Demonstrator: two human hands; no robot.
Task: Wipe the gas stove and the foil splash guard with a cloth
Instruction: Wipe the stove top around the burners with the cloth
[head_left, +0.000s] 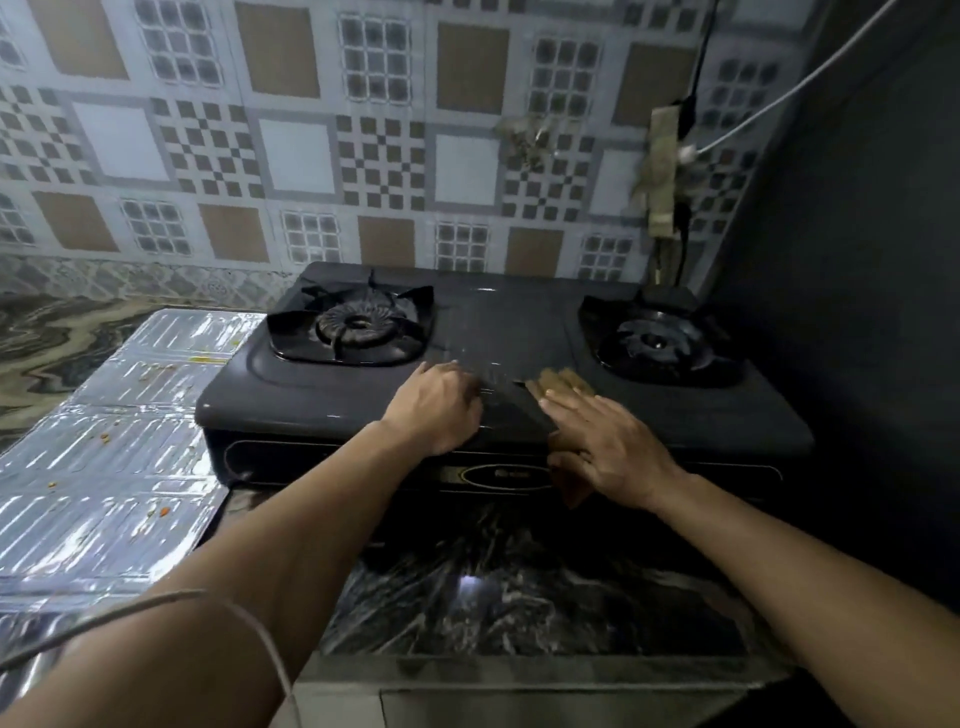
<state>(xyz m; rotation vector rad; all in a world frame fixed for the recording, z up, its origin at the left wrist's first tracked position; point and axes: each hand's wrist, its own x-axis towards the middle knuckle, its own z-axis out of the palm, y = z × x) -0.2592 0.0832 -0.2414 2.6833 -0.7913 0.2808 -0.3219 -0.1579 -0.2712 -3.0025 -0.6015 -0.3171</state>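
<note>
The right hand (605, 447) is lying flat, fingers straight, pressing a brown cloth (561, 382) onto the front middle of the stove (322, 400); the cloth is showing past the fingertips and below the palm at the front edge. Just left of that hand, the left hand (436, 408) is resting knuckles-up on the stove, holding nothing visible. The foil guard (109, 441) is lying flat well left of both hands, speckled with crumbs.
</note>
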